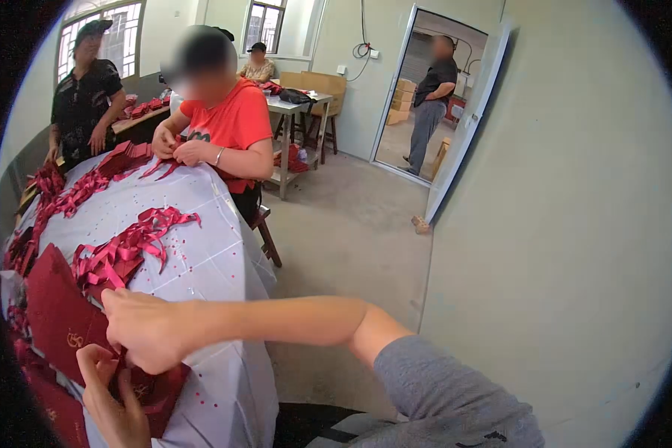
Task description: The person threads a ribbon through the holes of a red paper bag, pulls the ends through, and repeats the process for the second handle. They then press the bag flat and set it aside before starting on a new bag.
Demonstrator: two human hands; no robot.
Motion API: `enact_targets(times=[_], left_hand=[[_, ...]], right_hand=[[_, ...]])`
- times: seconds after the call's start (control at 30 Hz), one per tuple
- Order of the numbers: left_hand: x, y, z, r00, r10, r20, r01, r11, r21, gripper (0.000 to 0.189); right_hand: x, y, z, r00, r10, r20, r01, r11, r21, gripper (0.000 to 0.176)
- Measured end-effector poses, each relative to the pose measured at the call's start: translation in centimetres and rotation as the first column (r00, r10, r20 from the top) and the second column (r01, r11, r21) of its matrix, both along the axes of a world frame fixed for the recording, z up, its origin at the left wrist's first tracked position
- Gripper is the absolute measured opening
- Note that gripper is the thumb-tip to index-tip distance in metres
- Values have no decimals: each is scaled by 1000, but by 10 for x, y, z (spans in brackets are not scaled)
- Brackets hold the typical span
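At the lower left of the head view, my right hand reaches across with its fingers curled tight over dark red material. What they pinch is hidden from me. Just below it, my left hand has its finger and thumb bent around the edge of a dark red paper bag with a gold mark. Another dark red piece with a gold emblem stands tilted against my hands on the left. Glossy crimson ribbons lie in a loose heap just beyond my right hand.
A white cloth with scattered red specks covers the table. Across it, a person in a red shirt handles red ribbon. More ribbons line the far left side. Other people are farther back; a door stands open.
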State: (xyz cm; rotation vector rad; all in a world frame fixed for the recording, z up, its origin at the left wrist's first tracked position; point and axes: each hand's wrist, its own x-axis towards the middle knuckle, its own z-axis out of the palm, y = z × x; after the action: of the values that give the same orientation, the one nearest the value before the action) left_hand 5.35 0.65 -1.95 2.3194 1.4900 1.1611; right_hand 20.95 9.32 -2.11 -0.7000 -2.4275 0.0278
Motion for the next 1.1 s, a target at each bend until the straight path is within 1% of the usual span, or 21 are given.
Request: enact_targets(times=[0.03,0.07,0.1,0.13,0.2,0.27,0.3,0.33,0.37,0.43,0.6,0.67,0.73,0.8,0.87,0.9,0.93,0.97,1.0,1.07,1.1], left_hand=[[9,-8,12,998,44,-35,-46,996,-72,22],[12,-10,14,998,42,-37,-45,996,-72,22],[14,-12,16,995,82,-55,-87,992,-91,23],[15,-14,17,990,123,-73,-130,985,-109,23],[17,-16,16,979,145,-140,-153,987,-53,22],[18,-16,16,964,167,-205,-170,985,4,21],[17,-15,18,966,163,-202,-192,972,-135,31],[15,-13,18,967,159,-200,-211,940,-270,41],[7,-7,6,966,159,-204,-211,939,-270,41],[-10,7,-27,985,99,-142,-84,990,110,50],[-20,11,-37,993,44,-110,-33,994,103,49],[-20,10,-35,992,45,-117,-31,993,114,49],[-18,8,-32,992,31,-121,-18,994,107,48],[-20,11,-35,993,28,-117,-10,988,152,48],[-23,13,-37,992,32,-120,-8,981,192,47],[-24,15,-35,996,-20,-84,30,992,122,46],[-17,14,-24,997,-58,-49,60,997,46,44],[3,4,-22,999,16,42,-23,983,181,18],[9,-1,-11,1000,10,3,-10,994,112,19],[18,1,-5,999,33,2,-33,993,115,19],[12,5,-5,999,33,2,-33,996,80,18]], right_hand=[[3,8,6,988,153,-18,-152,959,-238,14],[5,15,11,953,293,-72,-293,840,-456,16],[7,19,15,958,263,-112,-280,781,-559,20],[6,22,19,958,263,-113,-280,781,-559,20],[-2,29,23,972,215,90,-122,798,-590,22],[-11,38,23,955,229,189,-85,820,-566,28],[-17,41,26,946,209,248,-29,817,-576,32],[-25,46,32,897,156,414,116,820,-561,42],[-32,54,32,865,189,465,111,832,-544,49],[-50,70,32,763,258,593,156,816,-556,69],[-60,77,22,789,250,561,192,766,-613,66],[-50,64,29,839,204,505,170,783,-598,59],[-37,57,20,946,129,298,125,702,-701,42],[-25,45,14,995,34,94,50,645,-762,30],[-20,41,5,1000,13,-7,-14,608,-794,26],[-22,39,1,994,-9,-111,-86,568,-818,21],[-21,33,2,980,-52,-194,-120,625,-772,16],[-19,35,6,961,-36,-275,-196,613,-765,13],[-19,49,1,935,23,-355,-300,585,-753,15],[-11,50,13,929,118,-352,-347,610,-712,19],[-7,47,20,944,79,-321,-301,604,-738,22]])
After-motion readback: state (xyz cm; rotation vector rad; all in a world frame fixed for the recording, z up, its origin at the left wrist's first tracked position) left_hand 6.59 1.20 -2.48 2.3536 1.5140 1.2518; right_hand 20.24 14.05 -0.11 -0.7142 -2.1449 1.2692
